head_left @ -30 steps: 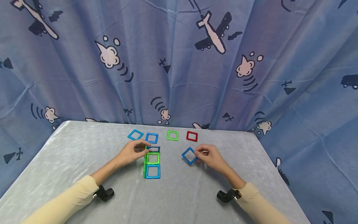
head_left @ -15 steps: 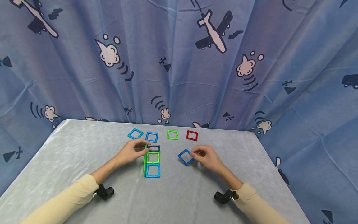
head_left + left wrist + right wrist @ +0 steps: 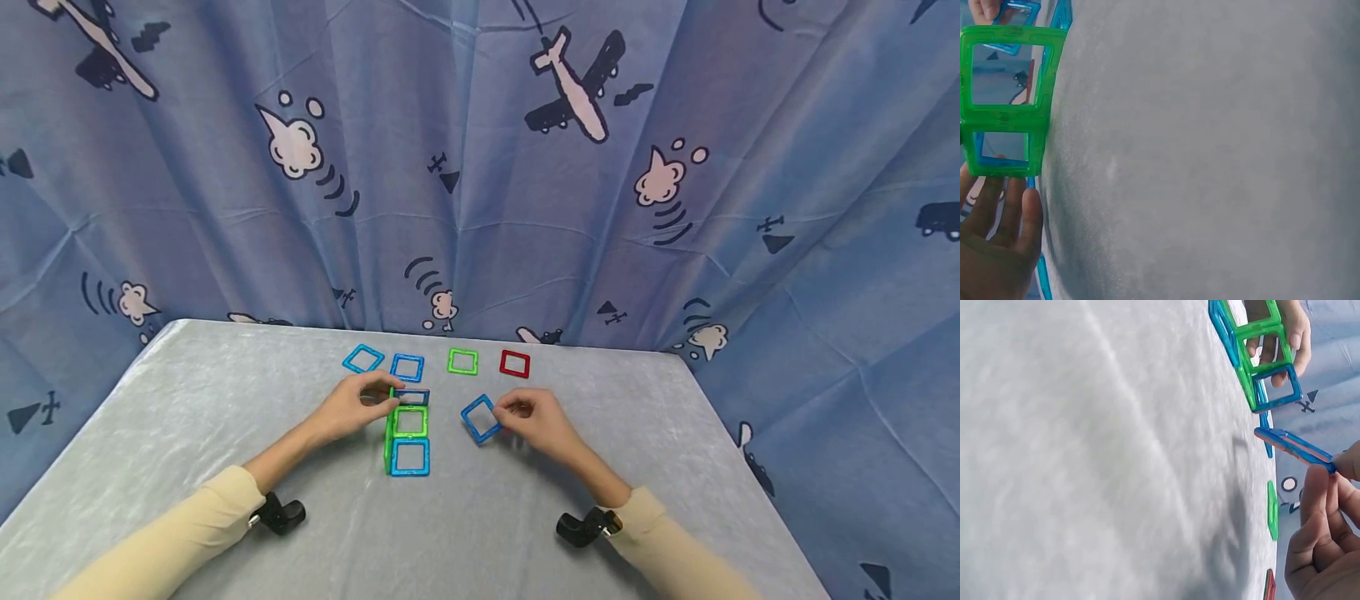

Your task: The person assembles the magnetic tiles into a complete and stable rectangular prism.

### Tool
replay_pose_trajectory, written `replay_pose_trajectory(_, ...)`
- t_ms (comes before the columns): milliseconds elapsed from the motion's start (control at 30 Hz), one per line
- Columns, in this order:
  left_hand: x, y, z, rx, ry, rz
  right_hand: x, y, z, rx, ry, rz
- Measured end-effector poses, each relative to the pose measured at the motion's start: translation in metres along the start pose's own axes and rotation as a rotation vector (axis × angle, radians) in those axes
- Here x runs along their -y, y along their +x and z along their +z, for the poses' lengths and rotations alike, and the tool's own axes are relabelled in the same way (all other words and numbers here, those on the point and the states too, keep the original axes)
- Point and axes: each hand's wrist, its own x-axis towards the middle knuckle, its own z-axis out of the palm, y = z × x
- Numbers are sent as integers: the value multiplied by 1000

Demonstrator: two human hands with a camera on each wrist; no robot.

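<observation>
My right hand [image 3: 542, 421] pinches a blue square magnetic tile [image 3: 472, 429] by its right corner, thumb on one side and fingers on the other. The tile is raised off the cloth and tilted, seen nearly edge-on in the right wrist view. To its left is a tile structure: an upright green wall [image 3: 388, 446], a flat green tile [image 3: 425, 423], a flat light blue tile [image 3: 410, 473] nearest me, and a dark blue tile [image 3: 1298, 382] upright at the far end. My left hand [image 3: 351, 407] holds the far left corner where wall and dark blue tile meet; its fingertips are partly hidden.
Along the back of the cloth-covered table [image 3: 247, 375] lie a turned light blue tile [image 3: 352, 354], a blue tile [image 3: 407, 357], a green tile [image 3: 462, 351] and a red tile [image 3: 502, 362]. A patterned blue curtain [image 3: 495, 208] hangs behind the table.
My right hand has carried the blue tile leftward, closer to the structure. The left hand and the structure stay where they were.
</observation>
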Motion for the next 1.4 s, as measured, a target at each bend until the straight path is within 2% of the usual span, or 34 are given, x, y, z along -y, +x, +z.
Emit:
replay_pose_trajectory(133,1,0,0,-5,2,-5,5,5,7,2,2,7)
replay_pose_trajectory(567,0,-6,-1,-5,14,-11,26,23,36,-47,-95,-6)
replay_pose_trajectory(733,0,-5,0,-7,12,-16,29,26,44,-54,-107,14)
replay_pose_trajectory(1000,0,-5,0,-5,3,-28,33,27,51,-62,-98,67)
replay_pose_trajectory(1400,2,0,-1,0,2,-26,29,27,50,-78,-55,95)
